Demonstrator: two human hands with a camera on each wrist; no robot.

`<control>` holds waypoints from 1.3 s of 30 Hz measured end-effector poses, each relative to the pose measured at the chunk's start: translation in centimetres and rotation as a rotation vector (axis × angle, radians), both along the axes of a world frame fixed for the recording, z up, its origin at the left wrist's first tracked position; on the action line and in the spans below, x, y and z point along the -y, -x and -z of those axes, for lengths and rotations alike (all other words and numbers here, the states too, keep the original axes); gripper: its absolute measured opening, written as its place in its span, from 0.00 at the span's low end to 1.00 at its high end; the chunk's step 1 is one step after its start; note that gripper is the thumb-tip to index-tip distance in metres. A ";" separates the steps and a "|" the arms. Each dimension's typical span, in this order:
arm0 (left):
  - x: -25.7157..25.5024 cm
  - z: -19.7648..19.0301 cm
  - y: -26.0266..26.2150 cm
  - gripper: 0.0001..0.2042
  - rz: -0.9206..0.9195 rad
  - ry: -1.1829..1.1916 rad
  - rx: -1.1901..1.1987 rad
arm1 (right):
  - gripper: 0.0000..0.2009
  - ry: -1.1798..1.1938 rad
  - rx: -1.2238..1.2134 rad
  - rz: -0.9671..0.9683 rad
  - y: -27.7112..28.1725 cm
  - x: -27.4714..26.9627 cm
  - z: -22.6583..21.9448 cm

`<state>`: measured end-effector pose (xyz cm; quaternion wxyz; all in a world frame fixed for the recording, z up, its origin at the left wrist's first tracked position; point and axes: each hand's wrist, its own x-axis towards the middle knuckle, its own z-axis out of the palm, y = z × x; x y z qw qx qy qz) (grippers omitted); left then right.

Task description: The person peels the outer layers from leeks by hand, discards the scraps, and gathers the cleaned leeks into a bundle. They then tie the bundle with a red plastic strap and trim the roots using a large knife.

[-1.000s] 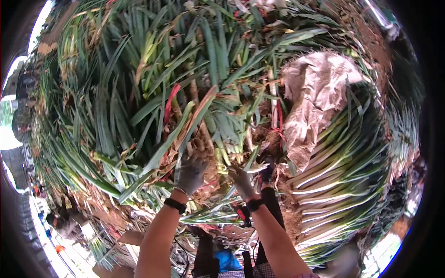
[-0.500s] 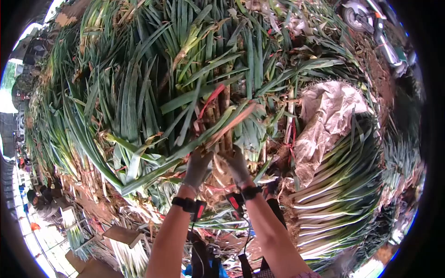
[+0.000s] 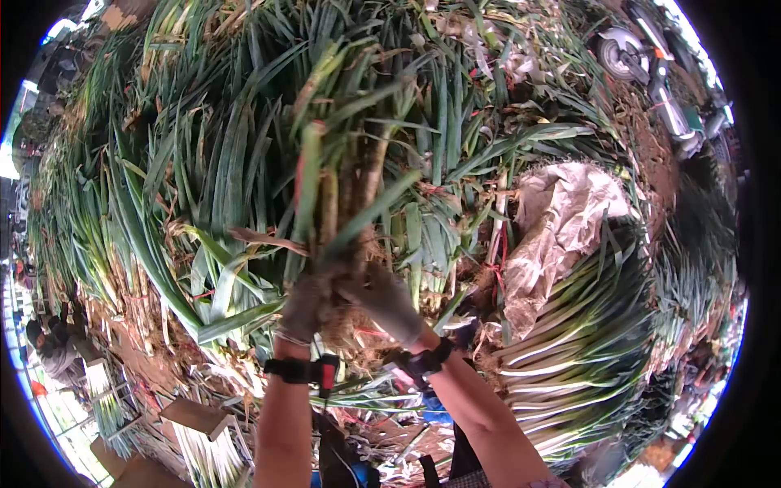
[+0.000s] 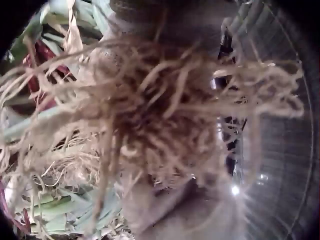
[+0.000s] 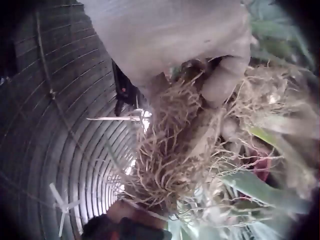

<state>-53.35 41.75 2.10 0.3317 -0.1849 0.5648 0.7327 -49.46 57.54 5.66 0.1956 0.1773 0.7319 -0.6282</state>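
Both hands wear grey gloves and are together at the root end of a bunch of long green onions (image 3: 350,199), whose leaves point away and blur. My left hand (image 3: 301,309) grips the bunch from the left, and my right hand (image 3: 386,305) holds it from the right. Tangled brown roots (image 4: 160,105) fill the left wrist view and hide most of the left fingers. In the right wrist view, the gloved thumb and fingers curl round the stalks just above the hanging roots (image 5: 165,145).
A wide pile of green onions (image 3: 236,163) spreads ahead and to the left. To the right, a crumpled pale sack (image 3: 561,211) lies against a neat row of green onions (image 3: 569,350). Cardboard (image 3: 195,416) sits at lower left; a scooter (image 3: 659,81) stands far right.
Earlier the hands were apart at the bunch's base; they came together round it and now hold it close to the body. A long leaf across it has swung aside. The head view has shifted.
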 end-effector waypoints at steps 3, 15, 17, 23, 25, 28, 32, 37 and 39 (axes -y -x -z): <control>2.7 0.9 0.4 0.16 -0.098 -0.271 0.223 | 0.19 -0.432 -0.176 -0.282 0.4 1.7 0.7; 0.4 2.4 -12.2 0.32 0.047 0.532 -0.186 | 0.20 0.504 0.024 0.373 -6.2 3.0 8.2; 2.2 2.9 -18.3 0.36 0.104 0.671 -0.331 | 0.20 0.554 0.108 0.304 -12.0 4.6 9.9; 6.2 7.8 -28.8 0.43 -0.029 0.558 -0.130 | 0.21 0.282 0.008 0.102 -23.0 6.9 18.8; 6.9 5.3 -26.6 0.46 0.584 0.905 -0.326 | 0.24 0.172 0.407 -0.237 -21.7 4.4 19.0; 9.1 1.9 -19.8 0.32 1.036 0.868 -0.128 | 0.25 0.070 0.422 -0.386 -17.6 1.9 14.2; 6.0 -0.3 -4.1 0.11 0.740 0.785 -0.807 | 0.28 -0.279 0.065 -0.448 -21.6 2.8 18.1; -1.7 4.3 15.2 0.15 0.030 0.969 -1.320 | 0.18 -0.029 0.152 -0.160 -20.2 1.8 13.0; -2.5 6.9 18.3 0.17 0.073 1.178 -1.152 | 0.17 -0.310 -0.315 -0.359 -21.4 1.0 13.3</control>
